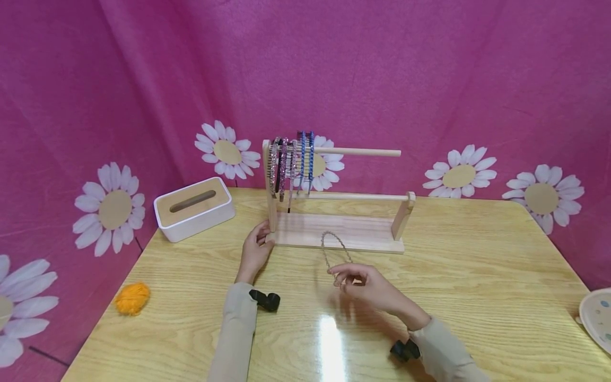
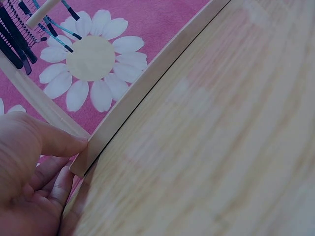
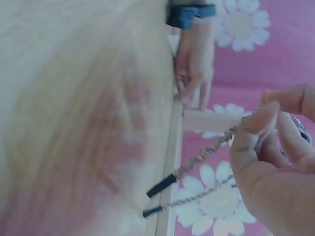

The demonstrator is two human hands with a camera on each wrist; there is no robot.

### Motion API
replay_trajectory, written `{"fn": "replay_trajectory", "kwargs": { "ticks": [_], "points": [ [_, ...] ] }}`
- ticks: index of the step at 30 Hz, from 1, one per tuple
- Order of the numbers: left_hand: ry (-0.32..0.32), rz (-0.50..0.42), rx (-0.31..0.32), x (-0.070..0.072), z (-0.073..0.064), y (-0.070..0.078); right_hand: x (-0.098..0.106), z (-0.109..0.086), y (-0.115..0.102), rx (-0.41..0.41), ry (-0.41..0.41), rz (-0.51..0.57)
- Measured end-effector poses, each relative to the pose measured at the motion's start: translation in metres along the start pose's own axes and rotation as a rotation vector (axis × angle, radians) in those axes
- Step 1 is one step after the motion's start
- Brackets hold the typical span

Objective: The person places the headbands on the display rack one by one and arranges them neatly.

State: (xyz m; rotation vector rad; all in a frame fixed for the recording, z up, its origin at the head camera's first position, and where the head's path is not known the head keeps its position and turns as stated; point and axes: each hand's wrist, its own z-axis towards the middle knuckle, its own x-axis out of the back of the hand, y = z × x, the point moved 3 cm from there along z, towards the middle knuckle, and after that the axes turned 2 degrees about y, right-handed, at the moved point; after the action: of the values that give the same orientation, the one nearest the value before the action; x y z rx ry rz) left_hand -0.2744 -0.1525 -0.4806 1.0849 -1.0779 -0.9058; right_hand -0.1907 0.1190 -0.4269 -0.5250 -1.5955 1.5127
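Observation:
A wooden rack with a flat base (image 1: 343, 232) and two horizontal rods stands toward the back of the table. Several headbands (image 1: 282, 167), glittery and blue ones, hang at the left end of its upper rod. My left hand (image 1: 255, 253) pinches the front left corner of the base between thumb and fingers, as the left wrist view shows. In front of the rack, my right hand (image 1: 374, 289) holds a thin beaded headband (image 3: 209, 151) between thumb and fingertips. Its dark-capped ends point away from the hand; part of the band is hidden behind the fingers.
At the back left stands a white tissue box (image 1: 195, 225) with a wooden slotted lid. An orange yarn ball (image 1: 132, 298) lies near the left edge. A pale round patterned object (image 1: 599, 321) shows at the right edge. Pink floral cloth (image 1: 382, 79) hangs behind the table.

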Motion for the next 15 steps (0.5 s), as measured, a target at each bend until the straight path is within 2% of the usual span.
{"fn": "replay_trajectory", "kwargs": {
  "ticks": [4,11,15],
  "points": [
    [0.002,0.011,-0.007,-0.001,0.000,0.000,0.013,-0.004,-0.004,0.000,0.073,0.048],
    [0.006,0.014,-0.015,-0.002,0.000,0.000,0.032,-0.016,-0.012,0.091,0.211,0.129],
    [0.001,0.013,-0.014,-0.001,0.000,0.000,0.042,-0.025,-0.015,0.071,0.241,0.149]
  ]
}}
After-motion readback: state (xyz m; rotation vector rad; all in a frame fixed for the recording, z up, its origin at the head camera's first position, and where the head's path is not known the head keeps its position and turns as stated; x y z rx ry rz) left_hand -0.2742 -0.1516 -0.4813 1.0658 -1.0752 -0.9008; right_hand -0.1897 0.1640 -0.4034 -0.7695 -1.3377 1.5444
